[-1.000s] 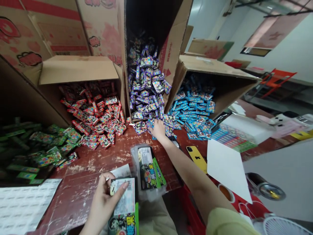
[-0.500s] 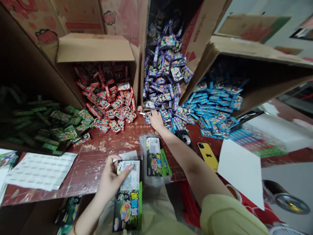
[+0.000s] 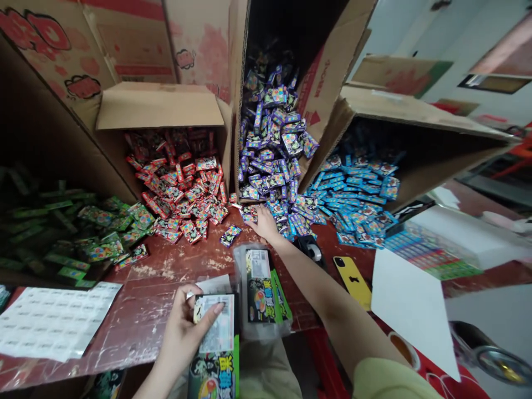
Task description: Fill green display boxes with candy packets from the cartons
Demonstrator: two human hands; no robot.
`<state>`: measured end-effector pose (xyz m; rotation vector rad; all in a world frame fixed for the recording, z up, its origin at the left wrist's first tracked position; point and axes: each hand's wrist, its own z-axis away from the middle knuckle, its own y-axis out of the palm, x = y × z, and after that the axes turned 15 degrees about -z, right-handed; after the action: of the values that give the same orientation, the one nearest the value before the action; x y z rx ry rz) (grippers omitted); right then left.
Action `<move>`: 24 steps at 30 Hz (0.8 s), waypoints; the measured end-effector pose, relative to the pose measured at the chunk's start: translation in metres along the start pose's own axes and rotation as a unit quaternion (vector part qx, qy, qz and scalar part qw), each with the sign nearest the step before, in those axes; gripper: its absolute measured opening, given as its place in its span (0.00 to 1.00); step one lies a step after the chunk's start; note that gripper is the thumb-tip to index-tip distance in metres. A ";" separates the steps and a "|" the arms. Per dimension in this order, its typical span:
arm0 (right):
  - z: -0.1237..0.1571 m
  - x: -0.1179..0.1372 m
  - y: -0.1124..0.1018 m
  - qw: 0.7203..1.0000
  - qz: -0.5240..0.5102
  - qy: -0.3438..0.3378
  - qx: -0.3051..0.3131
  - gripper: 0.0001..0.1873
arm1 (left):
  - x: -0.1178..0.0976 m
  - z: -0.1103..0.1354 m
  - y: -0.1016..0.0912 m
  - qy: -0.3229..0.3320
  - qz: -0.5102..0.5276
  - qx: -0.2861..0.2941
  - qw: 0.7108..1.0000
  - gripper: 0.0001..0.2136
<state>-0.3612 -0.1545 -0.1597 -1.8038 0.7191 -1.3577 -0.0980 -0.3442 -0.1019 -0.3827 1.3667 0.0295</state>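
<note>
My left hand (image 3: 185,327) is closed on a black-and-green candy box (image 3: 211,371), its thumb lying across the white barcode label. My right hand (image 3: 266,226) reaches to the front of the purple candy packets (image 3: 272,160), fingers stretched out and touching the packets at the pile's edge. Just left of its fingertips is a small packet (image 3: 249,213); whether it is gripped is hard to see. A single purple packet (image 3: 230,235) lies apart on the red table. Between my forearms, a clear plastic tray (image 3: 266,331) holds more black-and-green boxes (image 3: 258,288).
Open cartons spill red packets (image 3: 187,188), green packets (image 3: 100,221) and blue packets (image 3: 357,188). A black tape dispenser (image 3: 310,248) and a yellow phone (image 3: 352,281) lie right of my forearm. A label sheet (image 3: 62,318) is at left, a white sheet (image 3: 409,305) at right.
A purple packet now lies separately on the table, left of my right hand. The whole view has tilted upward, so things appear lower. My left hand still holds the candy box.
</note>
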 end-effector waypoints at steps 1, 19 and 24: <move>-0.006 0.003 0.003 1.000 -0.006 0.024 -0.013 0.28 | -0.001 0.000 0.000 0.001 0.001 -0.010 1.000 0.20; 0.066 0.026 -0.030 0.892 -0.444 0.057 0.068 0.20 | 0.011 -0.010 -0.006 0.023 -0.001 0.029 0.999 0.19; 0.092 0.040 -0.040 0.811 -0.575 0.102 0.041 0.24 | 0.019 -0.015 -0.005 0.017 -0.009 0.026 0.999 0.19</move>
<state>-0.2621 -0.1427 -0.1185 -2.0853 -0.5046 -2.2941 -0.1064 -0.3568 -0.1211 -0.3535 1.3952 -0.0264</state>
